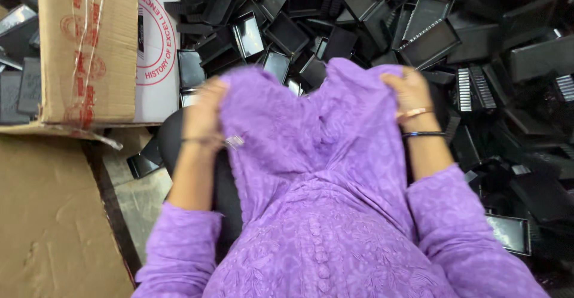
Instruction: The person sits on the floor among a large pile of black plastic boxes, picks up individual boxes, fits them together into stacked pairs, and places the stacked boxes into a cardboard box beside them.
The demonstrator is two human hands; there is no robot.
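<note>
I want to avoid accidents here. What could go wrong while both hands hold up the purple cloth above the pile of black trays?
1. The purple cloth, gripped by the left hand and the right hand, may snag on edges of the black trays.
2. The lifted cloth hides the trays below it, so a hand could bump them unseen.
3. The cardboard box stands close to the left hand and might be knocked.

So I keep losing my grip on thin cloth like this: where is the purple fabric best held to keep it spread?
Probably at its upper edge, one corner per hand, coming from the outer sides. The purple fabric sags in the middle between the left hand and right hand, which bunch its top corners, so holding there likely keeps it open above the black trays.
</note>
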